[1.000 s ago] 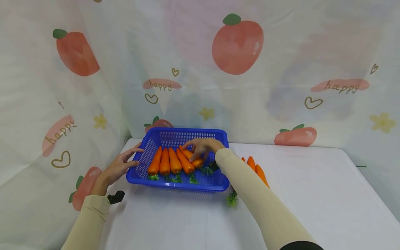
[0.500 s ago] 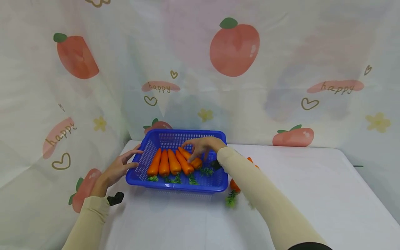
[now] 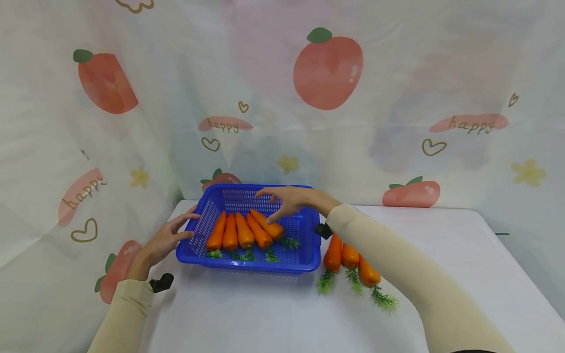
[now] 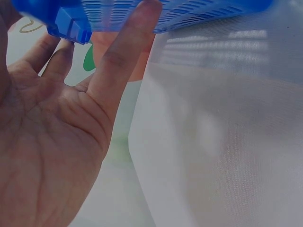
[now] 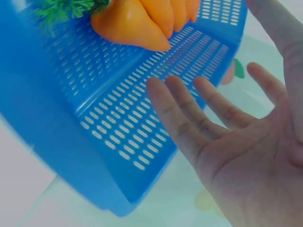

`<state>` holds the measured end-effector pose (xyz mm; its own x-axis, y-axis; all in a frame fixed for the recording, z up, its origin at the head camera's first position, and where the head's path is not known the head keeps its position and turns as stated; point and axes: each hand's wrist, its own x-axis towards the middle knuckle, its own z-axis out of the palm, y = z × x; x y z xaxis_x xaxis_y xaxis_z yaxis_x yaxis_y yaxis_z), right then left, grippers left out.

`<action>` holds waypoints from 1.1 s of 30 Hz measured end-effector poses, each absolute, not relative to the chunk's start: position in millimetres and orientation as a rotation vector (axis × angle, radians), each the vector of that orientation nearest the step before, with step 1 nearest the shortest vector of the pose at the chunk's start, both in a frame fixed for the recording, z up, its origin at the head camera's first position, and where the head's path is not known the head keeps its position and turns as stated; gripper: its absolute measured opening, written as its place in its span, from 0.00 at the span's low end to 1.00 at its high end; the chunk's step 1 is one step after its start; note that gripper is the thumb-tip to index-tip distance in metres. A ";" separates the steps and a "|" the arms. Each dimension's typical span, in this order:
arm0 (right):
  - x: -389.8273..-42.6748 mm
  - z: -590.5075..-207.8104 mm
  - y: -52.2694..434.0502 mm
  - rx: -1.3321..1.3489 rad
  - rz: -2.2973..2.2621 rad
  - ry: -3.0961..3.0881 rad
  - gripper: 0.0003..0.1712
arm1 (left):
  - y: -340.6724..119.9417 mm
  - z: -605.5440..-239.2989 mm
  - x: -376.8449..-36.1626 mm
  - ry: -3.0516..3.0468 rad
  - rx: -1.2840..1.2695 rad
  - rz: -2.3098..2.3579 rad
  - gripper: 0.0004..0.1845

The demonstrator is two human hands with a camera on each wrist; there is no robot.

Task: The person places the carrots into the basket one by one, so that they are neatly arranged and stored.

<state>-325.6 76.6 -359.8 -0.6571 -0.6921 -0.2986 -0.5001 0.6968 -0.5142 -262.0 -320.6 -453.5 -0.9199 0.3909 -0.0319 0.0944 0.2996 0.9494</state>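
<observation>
In the head view, a blue plastic basket (image 3: 247, 265) holds several orange carrots (image 3: 244, 230) with green tops, side by side. My left hand (image 3: 161, 240) touches the basket's left rim, its thumb and fingers extended; the left wrist view shows the thumb (image 4: 116, 61) against the basket. Over the basket's back right part, my right hand (image 3: 287, 200) is spread and holds nothing. Its thumb tip appears close to the rightmost carrot (image 3: 269, 226) in the basket; whether they touch cannot be told. In the right wrist view the palm (image 5: 260, 165) faces the camera.
Three more carrots (image 3: 333, 255) lie on the white table (image 3: 247, 314) right of the basket, partly behind my right sleeve (image 3: 397, 264). A fruit-printed cloth (image 3: 353, 162) hangs behind and at the left.
My right hand has let go of the rightmost carrot in the basket, spread its fingers and lifted slightly. The right forearm swung right, uncovering the carrots on the table. The left hand stays put.
</observation>
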 end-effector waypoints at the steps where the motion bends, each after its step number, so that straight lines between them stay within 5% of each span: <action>1: -323.5 -358.2 79.6 -0.949 -0.546 2.438 0.50 | -320.7 -453.2 -261.9 2.314 0.443 1.659 0.28; 33: -255.0 -342.6 219.7 -0.941 -0.944 2.699 0.50 | -322.5 -456.6 -262.5 2.323 0.471 1.632 0.29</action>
